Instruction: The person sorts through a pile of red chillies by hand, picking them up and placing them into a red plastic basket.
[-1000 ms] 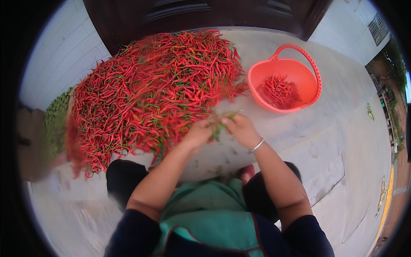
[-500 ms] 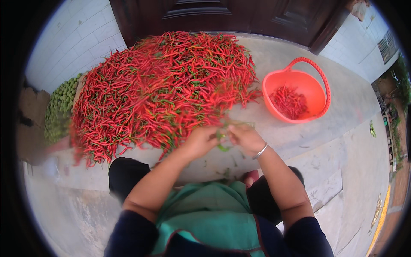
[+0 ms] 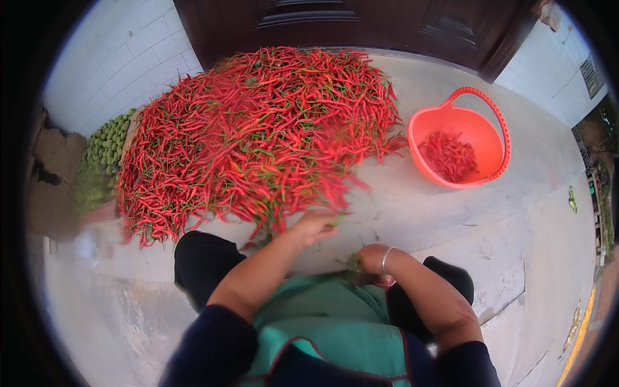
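Left hand beside chili heap; right hand near apron.

Dark brown panelled door, white block walls, grey concrete floor, yellow strip

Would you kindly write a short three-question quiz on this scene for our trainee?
1. Multiple choice: Where in the picture is the coral-red plastic basket relative to the large pile of red chilies?
a) to its left
b) to its right
c) on top of it

2. True or false: The right hand has a silvery bracelet at its wrist.

3. Short answer: Which of the person's hands is nearer to the large pile of red chilies?

Key: 1. b; 2. True; 3. The left hand.
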`<state>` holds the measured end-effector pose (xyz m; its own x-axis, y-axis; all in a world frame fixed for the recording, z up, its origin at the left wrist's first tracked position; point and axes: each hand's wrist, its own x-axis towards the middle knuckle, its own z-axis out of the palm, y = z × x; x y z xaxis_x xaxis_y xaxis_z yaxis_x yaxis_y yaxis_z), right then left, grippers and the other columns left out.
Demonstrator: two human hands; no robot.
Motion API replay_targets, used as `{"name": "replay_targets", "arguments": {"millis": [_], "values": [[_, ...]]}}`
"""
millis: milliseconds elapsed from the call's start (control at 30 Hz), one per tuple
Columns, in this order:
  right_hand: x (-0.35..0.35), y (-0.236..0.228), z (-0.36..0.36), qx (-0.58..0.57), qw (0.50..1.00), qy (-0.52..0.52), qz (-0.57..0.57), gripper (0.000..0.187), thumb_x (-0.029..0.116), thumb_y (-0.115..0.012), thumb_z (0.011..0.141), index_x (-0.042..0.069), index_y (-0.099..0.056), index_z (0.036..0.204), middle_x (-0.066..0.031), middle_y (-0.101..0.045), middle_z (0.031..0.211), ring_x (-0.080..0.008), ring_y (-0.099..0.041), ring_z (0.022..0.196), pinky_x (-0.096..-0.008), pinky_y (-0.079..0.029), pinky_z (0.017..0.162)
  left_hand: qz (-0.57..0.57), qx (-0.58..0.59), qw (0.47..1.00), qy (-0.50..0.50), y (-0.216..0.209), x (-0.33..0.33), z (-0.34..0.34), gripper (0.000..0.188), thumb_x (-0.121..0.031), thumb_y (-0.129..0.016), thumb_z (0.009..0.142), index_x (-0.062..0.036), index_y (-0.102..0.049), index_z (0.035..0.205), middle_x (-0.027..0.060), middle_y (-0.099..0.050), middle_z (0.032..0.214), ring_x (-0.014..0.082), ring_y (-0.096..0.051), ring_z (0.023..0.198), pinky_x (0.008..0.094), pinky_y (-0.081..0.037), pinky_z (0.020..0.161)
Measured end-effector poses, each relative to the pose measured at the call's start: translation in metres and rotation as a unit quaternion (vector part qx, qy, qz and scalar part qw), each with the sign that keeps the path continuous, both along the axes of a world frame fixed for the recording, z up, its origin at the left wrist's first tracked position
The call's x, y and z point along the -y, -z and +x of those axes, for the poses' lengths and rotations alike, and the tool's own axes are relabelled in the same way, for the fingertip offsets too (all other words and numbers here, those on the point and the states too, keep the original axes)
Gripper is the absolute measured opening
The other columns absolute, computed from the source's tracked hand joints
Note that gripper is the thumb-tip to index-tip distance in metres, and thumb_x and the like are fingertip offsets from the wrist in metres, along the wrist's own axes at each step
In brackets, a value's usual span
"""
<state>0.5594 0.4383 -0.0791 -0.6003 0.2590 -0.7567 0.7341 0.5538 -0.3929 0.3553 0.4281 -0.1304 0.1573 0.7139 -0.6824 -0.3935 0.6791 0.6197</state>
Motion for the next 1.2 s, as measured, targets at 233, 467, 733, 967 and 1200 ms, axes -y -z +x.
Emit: {"name": "replay_targets", "arguments": {"millis": [233,467,733,967,1200], "values": [[-0.012,0.011,-0.039,-0.050,0.995,-0.076,0.033,0.024,0.017,-0.052,0.075,0.005,-0.064,0.091,-0.0193,-0.062,0.090,-0.0336,-0.059,0.083,-0.0402,-0.046,0.074,0.207,-0.045,0.963,-0.166,-0.142,0.034,-0.109,0.008,-0.011,-0.055,0.087,-0.0068,-0.056,0.094,0.0003,-0.057,0.081,0.0101,-0.060,0.073,0.0223,-0.052,0.065],[0.024,0.040,-0.172,-0.094,0.964,-0.248,0.033,0.023,0.018,-0.053,0.074,0.003,-0.062,0.090,-0.0190,-0.061,0.083,-0.0334,-0.059,0.081,-0.0405,-0.046,0.073,0.153,-0.140,0.879,-0.428,-0.120,0.194,-0.248,0.008,-0.010,-0.054,0.087,-0.0066,-0.054,0.094,0.0016,-0.058,0.081,0.0121,-0.060,0.072,0.0243,-0.052,0.066],[0.054,0.045,-0.246,-0.060,0.944,-0.316,0.076,0.025,0.013,-0.049,0.074,0.005,-0.062,0.093,-0.0201,-0.062,0.087,-0.0348,-0.059,0.084,-0.0419,-0.046,0.076,0.114,0.002,0.712,-0.693,0.014,0.345,-0.411,0.014,-0.007,-0.052,0.087,0.0049,-0.051,0.095,0.0133,-0.059,0.089,0.0205,-0.062,0.078,0.0256,-0.056,0.069],[0.066,0.045,-0.174,0.031,0.973,-0.227,0.033,0.024,0.012,-0.050,0.076,0.002,-0.065,0.090,-0.0210,-0.062,0.094,-0.0349,-0.060,0.088,-0.0408,-0.047,0.078,0.189,-0.059,0.823,-0.533,-0.084,0.212,-0.421,0.036,-0.019,-0.048,0.091,0.0057,-0.043,0.116,0.0183,-0.054,0.113,0.0248,-0.059,0.100,0.0269,-0.053,0.081],[0.076,0.064,-0.071,0.123,0.981,-0.137,0.064,0.024,0.011,-0.053,0.073,0.003,-0.066,0.092,-0.0194,-0.063,0.096,-0.0324,-0.061,0.091,-0.0390,-0.048,0.078,0.148,-0.397,0.894,0.148,-0.115,0.033,-0.243,0.025,-0.018,-0.059,0.081,-0.0056,-0.057,0.102,0.0063,-0.064,0.091,0.0140,-0.061,0.076,0.0279,-0.049,0.064]]}}
